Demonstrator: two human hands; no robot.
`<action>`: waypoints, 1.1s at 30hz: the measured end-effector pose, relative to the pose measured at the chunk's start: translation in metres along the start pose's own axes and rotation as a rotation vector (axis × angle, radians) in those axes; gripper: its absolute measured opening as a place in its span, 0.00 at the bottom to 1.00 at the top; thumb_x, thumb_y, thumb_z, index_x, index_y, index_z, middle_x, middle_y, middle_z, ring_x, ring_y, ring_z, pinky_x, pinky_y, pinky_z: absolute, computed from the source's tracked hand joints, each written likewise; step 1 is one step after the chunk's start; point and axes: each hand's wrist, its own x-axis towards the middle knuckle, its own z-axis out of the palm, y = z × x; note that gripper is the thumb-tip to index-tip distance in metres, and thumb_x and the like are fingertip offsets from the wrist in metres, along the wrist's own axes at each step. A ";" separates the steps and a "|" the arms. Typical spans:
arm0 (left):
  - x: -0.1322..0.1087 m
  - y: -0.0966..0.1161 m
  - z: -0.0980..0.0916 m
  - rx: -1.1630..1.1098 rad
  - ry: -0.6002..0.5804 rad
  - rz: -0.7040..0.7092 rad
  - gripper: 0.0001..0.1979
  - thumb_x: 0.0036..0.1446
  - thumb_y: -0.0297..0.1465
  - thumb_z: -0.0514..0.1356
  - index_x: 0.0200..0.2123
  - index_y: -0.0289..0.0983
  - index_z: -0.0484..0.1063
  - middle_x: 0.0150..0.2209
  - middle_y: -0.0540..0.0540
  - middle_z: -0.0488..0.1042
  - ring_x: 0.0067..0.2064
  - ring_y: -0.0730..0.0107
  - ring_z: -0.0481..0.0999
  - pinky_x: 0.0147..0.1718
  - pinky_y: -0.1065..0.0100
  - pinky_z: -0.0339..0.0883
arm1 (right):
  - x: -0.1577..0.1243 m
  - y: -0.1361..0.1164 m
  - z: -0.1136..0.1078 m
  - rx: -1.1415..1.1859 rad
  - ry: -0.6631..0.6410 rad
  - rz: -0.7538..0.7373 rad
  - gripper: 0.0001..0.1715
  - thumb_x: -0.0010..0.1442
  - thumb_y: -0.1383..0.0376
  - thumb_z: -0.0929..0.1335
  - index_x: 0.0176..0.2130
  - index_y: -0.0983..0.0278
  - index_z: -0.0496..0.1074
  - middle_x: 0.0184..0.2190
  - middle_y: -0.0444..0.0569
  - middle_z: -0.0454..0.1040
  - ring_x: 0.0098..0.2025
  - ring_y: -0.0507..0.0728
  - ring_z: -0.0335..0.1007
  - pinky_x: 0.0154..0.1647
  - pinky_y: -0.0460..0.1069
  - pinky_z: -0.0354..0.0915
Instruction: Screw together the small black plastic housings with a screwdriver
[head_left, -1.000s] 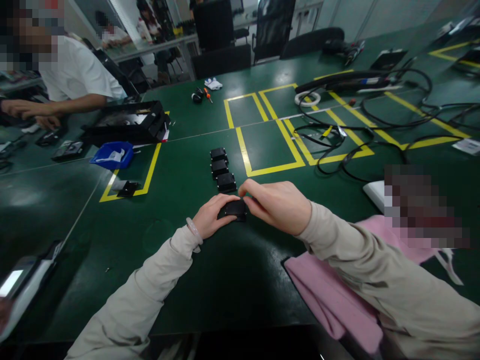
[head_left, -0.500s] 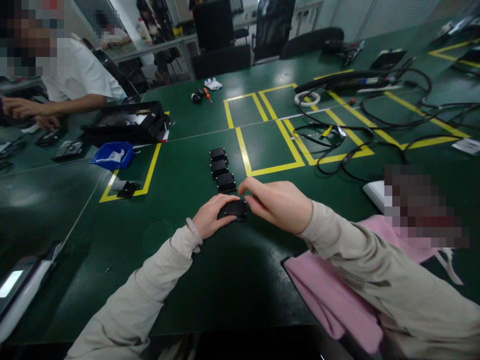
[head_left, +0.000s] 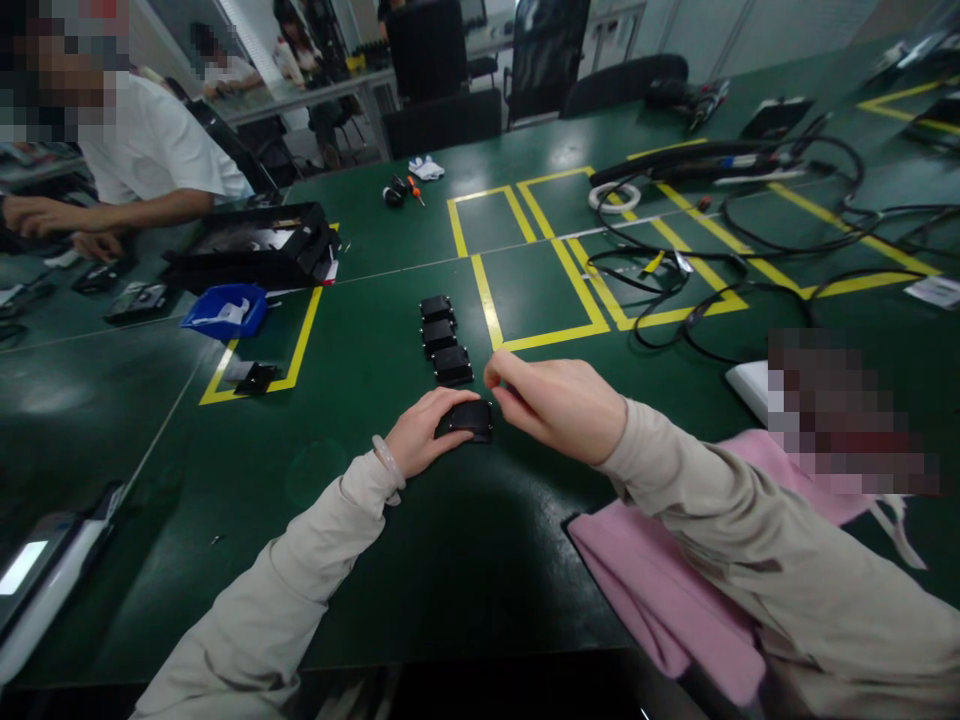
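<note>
Four black blocks [head_left: 439, 335] lie in a row on a green table [head_left: 390, 570] marked with yellow tape, in a workshop with dark chairs [head_left: 442, 120] behind. One blue tray [head_left: 249, 298] sits to the left. Left hand [head_left: 420, 432] clamps its fingers over the nearest block [head_left: 469, 416]. Right hand [head_left: 562, 405] hovers just beside it, half curled; whether it pinches anything cannot be told.

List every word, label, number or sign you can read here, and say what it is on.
No text can be read anywhere.
The black part under the left hand: no marking shows.
The white sheet at the right edge: too small to tell.
The lit screen, lower left: blurred.
The yellow tape boxes on the table: plain lines.
</note>
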 end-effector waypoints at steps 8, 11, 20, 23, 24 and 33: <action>-0.001 0.000 0.000 0.009 -0.012 -0.008 0.20 0.61 0.35 0.59 0.56 0.39 0.63 0.53 0.42 0.71 0.54 0.58 0.70 0.54 0.56 0.65 | 0.000 0.000 0.002 -0.015 0.013 -0.005 0.17 0.67 0.61 0.56 0.46 0.64 0.67 0.26 0.47 0.75 0.27 0.54 0.68 0.25 0.47 0.44; 0.000 0.001 -0.001 0.010 -0.007 -0.002 0.20 0.61 0.36 0.59 0.56 0.38 0.63 0.53 0.41 0.70 0.55 0.58 0.70 0.55 0.57 0.64 | -0.001 0.000 0.002 0.024 0.043 -0.025 0.16 0.65 0.64 0.57 0.48 0.64 0.66 0.27 0.47 0.75 0.28 0.53 0.69 0.26 0.46 0.46; -0.001 0.000 0.000 0.021 0.003 0.013 0.20 0.61 0.35 0.60 0.55 0.38 0.64 0.52 0.42 0.71 0.53 0.59 0.71 0.54 0.59 0.65 | -0.001 -0.002 0.002 -0.007 0.030 -0.018 0.16 0.66 0.62 0.56 0.46 0.63 0.67 0.26 0.46 0.75 0.27 0.53 0.68 0.26 0.46 0.44; 0.000 0.001 0.000 0.016 0.001 0.008 0.20 0.60 0.35 0.60 0.55 0.38 0.64 0.52 0.42 0.71 0.53 0.59 0.71 0.53 0.58 0.65 | -0.001 -0.002 0.002 0.002 0.047 -0.024 0.16 0.66 0.60 0.57 0.45 0.63 0.68 0.26 0.46 0.75 0.27 0.53 0.68 0.26 0.46 0.44; 0.000 0.001 -0.001 0.017 -0.002 0.004 0.20 0.60 0.34 0.60 0.55 0.38 0.64 0.51 0.42 0.71 0.53 0.59 0.71 0.53 0.58 0.65 | -0.001 -0.002 0.002 -0.014 0.043 -0.014 0.18 0.67 0.57 0.56 0.44 0.63 0.68 0.25 0.46 0.75 0.26 0.53 0.68 0.25 0.47 0.44; 0.000 0.000 -0.001 0.008 -0.008 -0.009 0.20 0.61 0.35 0.60 0.55 0.39 0.64 0.52 0.42 0.71 0.54 0.58 0.70 0.54 0.57 0.65 | -0.001 -0.002 0.001 -0.001 0.039 -0.031 0.16 0.67 0.60 0.57 0.46 0.63 0.68 0.27 0.46 0.76 0.27 0.53 0.68 0.26 0.46 0.45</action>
